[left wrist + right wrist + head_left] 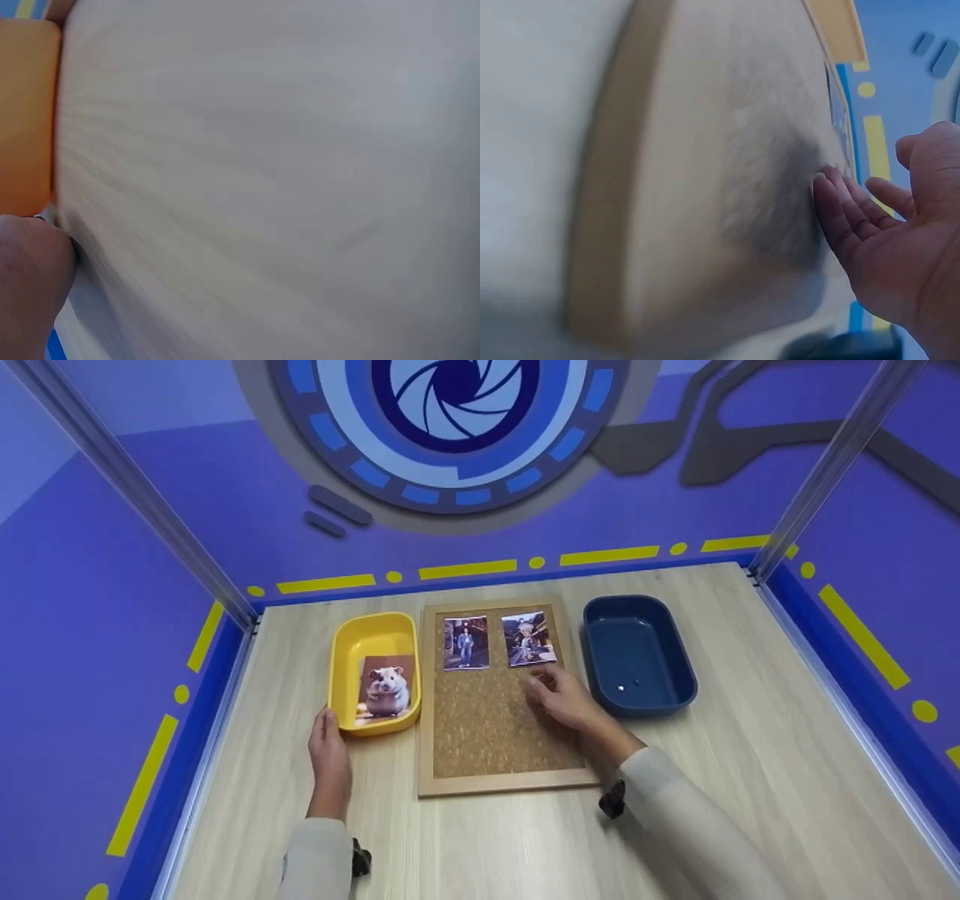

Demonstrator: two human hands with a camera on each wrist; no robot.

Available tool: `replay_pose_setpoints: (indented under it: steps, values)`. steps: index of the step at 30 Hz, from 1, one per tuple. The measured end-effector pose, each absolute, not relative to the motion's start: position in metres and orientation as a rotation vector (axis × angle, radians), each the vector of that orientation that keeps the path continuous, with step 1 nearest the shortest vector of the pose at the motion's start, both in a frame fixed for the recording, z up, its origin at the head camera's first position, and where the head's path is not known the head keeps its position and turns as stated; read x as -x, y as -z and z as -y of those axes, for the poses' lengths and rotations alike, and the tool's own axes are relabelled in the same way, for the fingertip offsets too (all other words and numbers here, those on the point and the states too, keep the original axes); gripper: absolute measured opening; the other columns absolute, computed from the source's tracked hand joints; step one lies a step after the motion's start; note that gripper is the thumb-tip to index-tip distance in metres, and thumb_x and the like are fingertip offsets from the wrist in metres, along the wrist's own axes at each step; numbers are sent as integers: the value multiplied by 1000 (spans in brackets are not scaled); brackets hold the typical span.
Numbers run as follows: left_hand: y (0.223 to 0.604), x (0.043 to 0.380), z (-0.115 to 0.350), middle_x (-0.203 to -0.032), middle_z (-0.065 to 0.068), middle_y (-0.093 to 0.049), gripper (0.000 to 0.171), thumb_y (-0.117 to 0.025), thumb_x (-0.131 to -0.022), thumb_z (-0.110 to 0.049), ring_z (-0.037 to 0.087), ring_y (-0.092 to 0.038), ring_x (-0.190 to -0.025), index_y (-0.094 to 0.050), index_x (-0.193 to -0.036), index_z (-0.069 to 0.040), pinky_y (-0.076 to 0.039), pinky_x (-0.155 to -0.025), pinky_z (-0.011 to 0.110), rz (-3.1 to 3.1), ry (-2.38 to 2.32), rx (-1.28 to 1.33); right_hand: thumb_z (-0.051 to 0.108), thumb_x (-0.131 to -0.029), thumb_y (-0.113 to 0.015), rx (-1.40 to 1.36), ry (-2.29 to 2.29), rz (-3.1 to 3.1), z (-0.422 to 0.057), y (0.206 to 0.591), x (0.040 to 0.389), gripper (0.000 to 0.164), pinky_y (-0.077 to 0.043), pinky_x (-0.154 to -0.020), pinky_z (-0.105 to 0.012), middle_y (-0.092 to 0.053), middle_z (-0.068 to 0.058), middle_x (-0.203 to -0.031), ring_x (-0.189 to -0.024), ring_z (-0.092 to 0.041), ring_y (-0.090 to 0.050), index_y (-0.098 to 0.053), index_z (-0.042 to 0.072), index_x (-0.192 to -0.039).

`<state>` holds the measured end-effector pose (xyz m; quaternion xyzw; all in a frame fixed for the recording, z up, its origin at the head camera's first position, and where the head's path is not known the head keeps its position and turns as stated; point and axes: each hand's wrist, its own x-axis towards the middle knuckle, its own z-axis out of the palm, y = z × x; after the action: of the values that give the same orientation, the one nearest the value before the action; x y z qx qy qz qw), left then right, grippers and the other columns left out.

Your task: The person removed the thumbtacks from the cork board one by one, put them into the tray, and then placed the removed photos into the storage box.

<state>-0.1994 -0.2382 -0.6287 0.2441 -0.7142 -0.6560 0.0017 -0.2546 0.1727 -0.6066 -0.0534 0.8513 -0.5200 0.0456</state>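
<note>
A wood-framed cork board (487, 720) lies in the middle of the table with two photos (466, 643) (529, 638) side by side on its far part. My right hand (559, 695) hovers over the cork just below the right photo, fingers relaxed and holding nothing; the right wrist view shows its fingertips (832, 202) near the cork (720, 187). A yellow tray (352, 652) to the left of the board holds a hamster photo (386, 688). My left hand (328, 750) rests flat on the table, fingertips at the tray's near left corner (26, 120).
A dark blue tray (637, 660) stands to the right of the board with two small pins (628, 686) inside. Purple walls and metal posts (127, 487) enclose the wooden table (750, 750).
</note>
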Motion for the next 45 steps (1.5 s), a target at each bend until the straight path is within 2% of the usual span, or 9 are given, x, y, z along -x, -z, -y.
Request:
replay_pose_setpoints:
  steps: [3,13,16,20,27,29,33,37,45]
  values:
    - [629,197,236,-183,-3,-11,71,-18,-113,-60,17,-5,-171,-11,-174,-23,-9,-140,42,2234,2057,-778,16,-107,-62,123,1591,-2595,-182,611,251,31,-54,-79,-28,-75,-17,-109,-92,-17,-66,-67,-2,-132]
    - [630,197,235,-183,-3,-12,74,-24,-112,-63,17,-8,-170,-13,-173,-23,-11,-140,42,2169,2051,-758,13,-107,-61,54,1638,-2474,-189,620,250,30,-52,-72,-24,-70,-14,-105,-88,-18,-65,-65,-6,-130]
    - [624,199,233,-182,2,-18,71,-30,-113,-60,20,-16,-169,-19,-172,-21,-17,-140,42,2044,2043,-805,12,-107,-60,28,1691,-2435,-187,622,251,30,-53,-70,-24,-69,-14,-103,-86,-18,-65,-65,-7,-131]
    - [615,201,223,-171,11,-37,60,-41,-114,-46,25,-35,-160,-35,-164,-14,-29,-135,43,1886,1902,-815,11,-107,-60,3,1721,-2414,-186,625,251,31,-53,-68,-25,-68,-11,-98,-82,-17,-63,-65,-7,-131]
    - [604,201,183,-134,20,-65,34,-69,-103,-24,36,-55,-133,-67,-128,-1,-29,-117,54,1874,1261,-461,11,-107,-62,-42,1753,-2433,-184,623,256,30,-55,-64,-24,-65,-9,-94,-77,-16,-62,-66,-6,-130]
    - [602,202,168,-127,20,-70,28,-73,-98,-19,39,-58,-127,-71,-119,-1,-30,-109,55,1897,1116,-336,12,-107,-61,-67,1781,-2401,-183,622,258,30,-56,-64,-25,-65,-10,-95,-77,-16,-62,-65,-7,-131]
    - [598,200,132,-119,19,-74,16,-74,-92,-7,38,-62,-119,-75,-107,-2,-34,-106,53,1917,1012,-100,12,-108,-60,-87,1835,-2337,-181,620,262,31,-58,-64,-27,-67,-13,-95,-75,-17,-64,-63,-8,-131]
    - [594,201,100,-112,16,-76,11,-73,-90,-4,35,-66,-112,-77,-101,-4,-41,-107,53,1966,984,111,13,-108,-60,-84,1830,-2345,-180,620,266,30,-59,-62,-27,-67,-14,-95,-73,-17,-65,-63,-7,-130]
    - [602,222,58,-107,10,-78,15,-73,-93,-7,32,-71,-104,-79,-106,-5,-54,-97,49,2256,1020,326,11,-108,-60,-79,1806,-2383,-176,622,265,27,-58,-60,-28,-67,-14,-93,-71,-17,-64,-64,-8,-127]
